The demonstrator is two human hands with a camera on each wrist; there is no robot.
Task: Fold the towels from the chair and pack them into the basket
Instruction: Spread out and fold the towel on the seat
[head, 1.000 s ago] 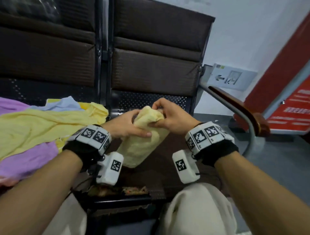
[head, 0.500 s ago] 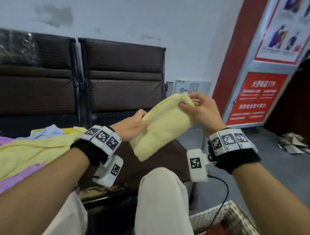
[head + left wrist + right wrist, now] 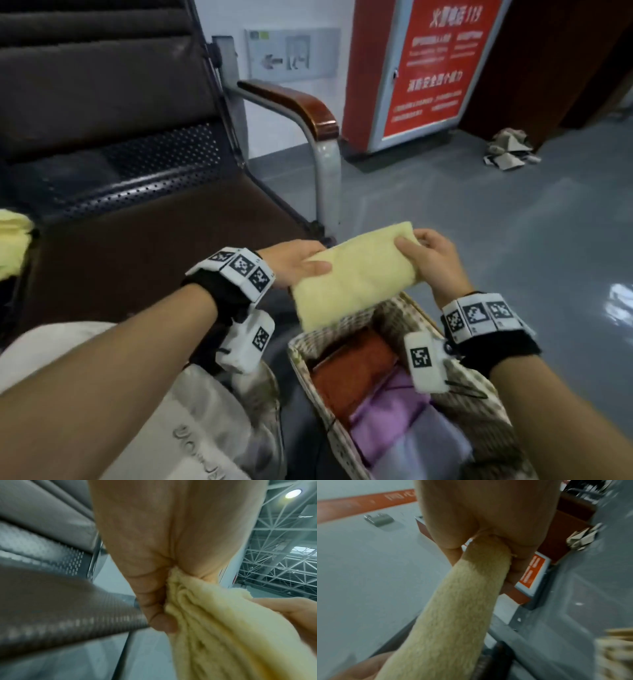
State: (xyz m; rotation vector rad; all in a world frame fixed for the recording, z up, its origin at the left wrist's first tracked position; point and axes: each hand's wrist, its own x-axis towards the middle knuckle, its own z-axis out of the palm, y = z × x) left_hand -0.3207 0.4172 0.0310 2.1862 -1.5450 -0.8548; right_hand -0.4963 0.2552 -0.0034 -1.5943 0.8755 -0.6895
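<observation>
A folded pale yellow towel (image 3: 356,274) hangs in the air just above the far end of the woven basket (image 3: 346,442). My left hand (image 3: 298,262) pinches its left end, thumb on top; the left wrist view shows the towel's stacked layers (image 3: 214,628) squeezed in that grip. My right hand (image 3: 428,257) grips the right end, and the right wrist view shows the towel's rounded fold (image 3: 453,608) clamped between thumb and fingers. Inside the basket lie a rust-red towel (image 3: 356,370), a purple towel (image 3: 390,411) and a grey-blue towel (image 3: 428,442).
The brown chair seat (image 3: 144,246) is at the left, with its metal and wood armrest (image 3: 301,106) behind the towel. A bit of yellow cloth (image 3: 13,240) shows at the left edge. A red sign cabinet (image 3: 428,68) and paper scraps (image 3: 510,150) stand on the grey floor.
Both hands have carried the folded yellow towel from above the chair seat rightward and down, to over the basket. The view has swung right and down, so the basket's contents show.
</observation>
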